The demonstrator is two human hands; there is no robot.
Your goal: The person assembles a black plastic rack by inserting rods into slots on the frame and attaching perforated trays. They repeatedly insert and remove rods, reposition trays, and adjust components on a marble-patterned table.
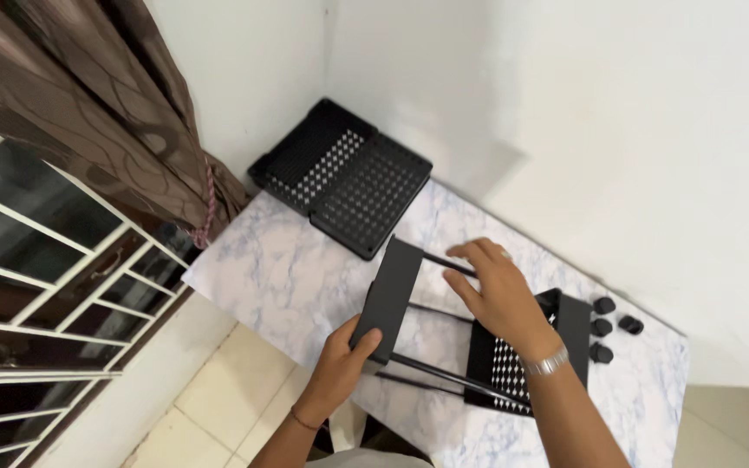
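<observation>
On the marble-patterned desk, the left hand is gripping a black end panel (steadying it upright), while the right hand, its grip open, is pressing a thin rod into it.

On the table, the flat panel lies between the left fingers and right fingers. Beyond the fingers, two perforated trays sit side by side in the wall corner. Right of the right fingers lie four caster wheels, beside another perforated tray.
</observation>
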